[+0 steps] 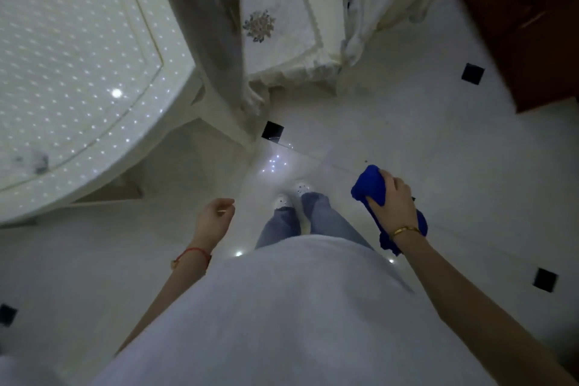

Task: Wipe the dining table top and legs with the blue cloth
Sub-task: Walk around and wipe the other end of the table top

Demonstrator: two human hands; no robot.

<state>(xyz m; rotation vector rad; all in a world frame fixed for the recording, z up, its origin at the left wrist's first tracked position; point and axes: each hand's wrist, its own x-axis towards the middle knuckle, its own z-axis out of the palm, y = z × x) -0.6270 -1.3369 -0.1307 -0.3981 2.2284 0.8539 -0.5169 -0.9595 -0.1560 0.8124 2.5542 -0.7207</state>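
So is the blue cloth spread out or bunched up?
Bunched up: the blue cloth is crumpled in the right hand, ends hanging.

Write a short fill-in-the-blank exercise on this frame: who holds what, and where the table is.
1. The blue cloth is gripped by the ____ hand.
2. The left hand holds ____.
3. The dining table stands to the person's ____.
4. Neither hand touches the ____.

Missing words: right; nothing; left; table
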